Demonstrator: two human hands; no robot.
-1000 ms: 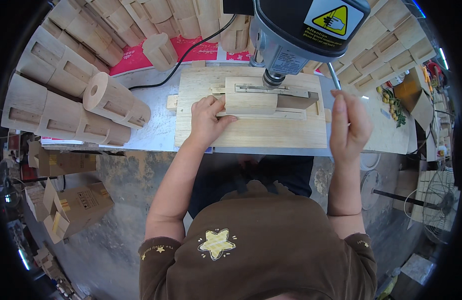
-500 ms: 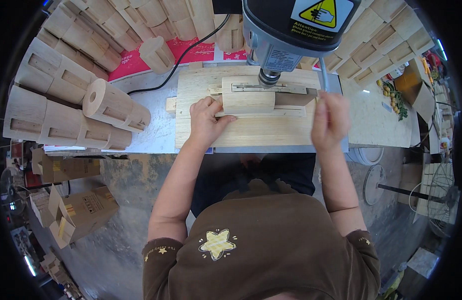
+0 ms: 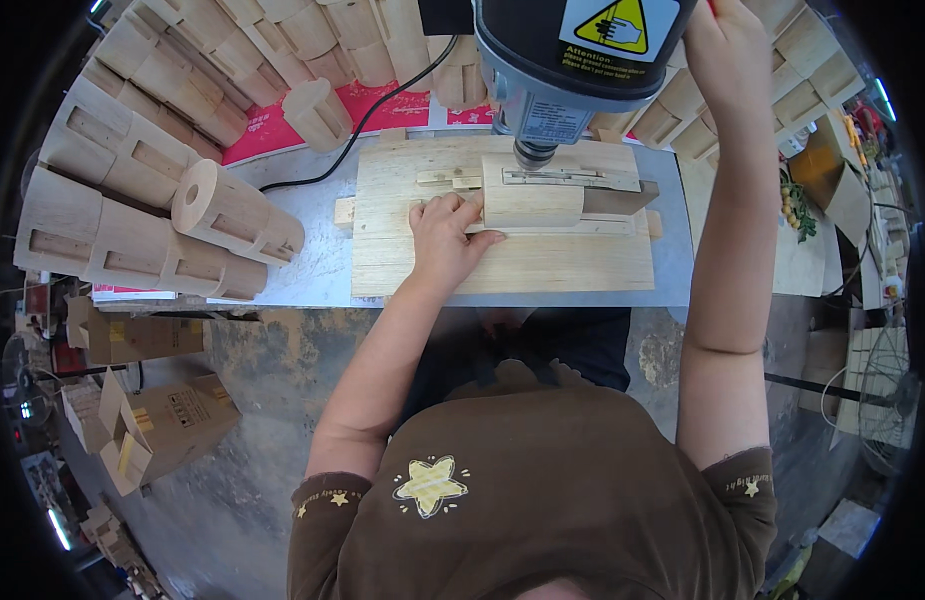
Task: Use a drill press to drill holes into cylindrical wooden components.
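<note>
Pale and wooden in the head view, the block (image 3: pixel 534 208) lies on a board (image 3: pixel 402 275), long axis left to right, just right of the nearer left hand (image 3: pixel 447 235), whose thumb and bent fingers hold its end, while the right hand (image 3: pixel 722 42), raised beside the drill head (image 3: pixel 522 45), has an indiscernible grip.

A stained grey floor (image 3: pixel 257 470) spreads below, a light strip (image 3: pixel 58 531) glowing left.

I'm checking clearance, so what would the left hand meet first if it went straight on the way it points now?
Most likely the left end of the pale wooden block. The left hand points toward it and seems to touch it, though depth makes exact contact hard to judge.
</note>
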